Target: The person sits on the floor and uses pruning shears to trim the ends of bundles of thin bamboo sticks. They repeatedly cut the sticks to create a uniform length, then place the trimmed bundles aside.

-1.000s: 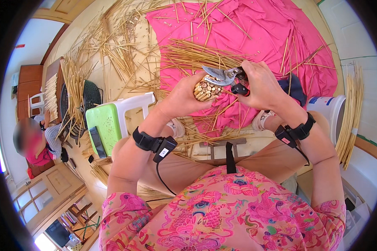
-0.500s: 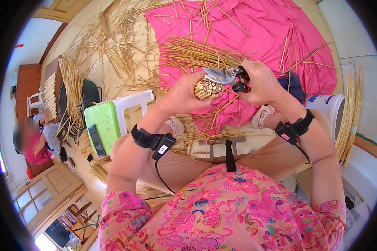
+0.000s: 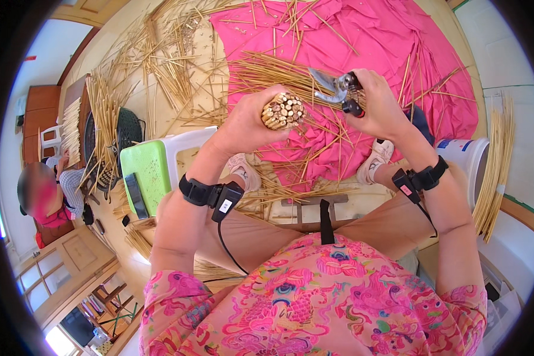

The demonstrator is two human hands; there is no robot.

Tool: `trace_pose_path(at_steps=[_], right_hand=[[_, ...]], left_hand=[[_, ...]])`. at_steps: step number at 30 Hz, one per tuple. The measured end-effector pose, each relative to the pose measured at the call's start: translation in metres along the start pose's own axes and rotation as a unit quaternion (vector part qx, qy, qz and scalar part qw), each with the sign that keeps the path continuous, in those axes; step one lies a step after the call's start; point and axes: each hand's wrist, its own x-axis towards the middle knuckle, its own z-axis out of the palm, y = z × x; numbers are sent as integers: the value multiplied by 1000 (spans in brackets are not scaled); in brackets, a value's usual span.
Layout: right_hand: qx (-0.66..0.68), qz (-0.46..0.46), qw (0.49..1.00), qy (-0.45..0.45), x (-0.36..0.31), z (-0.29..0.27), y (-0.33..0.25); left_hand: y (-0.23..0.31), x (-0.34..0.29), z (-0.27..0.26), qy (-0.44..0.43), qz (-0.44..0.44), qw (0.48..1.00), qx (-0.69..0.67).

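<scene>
A tight bundle of straw-coloured stalks is in my left hand, its cut ends facing up toward me. My fingers wrap round its side, and the lower part of the bundle is hidden. My right hand grips pruning shears with dark and red handles. Their metal blades stand apart, to the right of the bundle and not touching it. Below both hands, a pile of long loose stalks lies across a pink cloth.
A white stool with a green top carries a dark phone at left. Stalks fill a dark basket. A white bucket and standing stalks are at right. Another person sits far left.
The shears have come away from the bundle's end, up and to the right, and their blades have parted. The bundle has turned so its cut ends face me more fully.
</scene>
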Motion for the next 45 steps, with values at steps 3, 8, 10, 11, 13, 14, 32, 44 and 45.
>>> trace_pose_path(at_steps=[3, 8, 10, 11, 13, 14, 32, 44, 45], right_hand=[[-9, -9, 1000, 22, 9, -6, -6], [-53, -32, 998, 21, 9, -28, -40], [-42, -35, 998, 9, 9, -31, -43], [-43, -39, 998, 10, 10, -32, -45], [-52, -46, 998, 5, 10, -32, -46], [-60, -49, 997, 0, 10, -33, -45], [-31, -58, 996, -65, 10, -30, -31], [-61, -31, 998, -13, 10, -25, -27], [-62, -31, 998, -9, 11, -25, -27]], left_hand=[[8, 3, -1, 41, 45, 998, 22], [14, 5, -4, 30, 76, 991, 104], [17, 8, -1, 30, 92, 987, 125], [16, 9, 1, 24, 89, 987, 134], [19, 10, 2, 3, 93, 987, 128], [20, 11, 3, -8, 95, 987, 126], [23, 8, 14, -137, -78, 986, -63], [17, 9, 26, -33, -81, 992, -92], [15, 9, 31, 8, -24, 999, -37]])
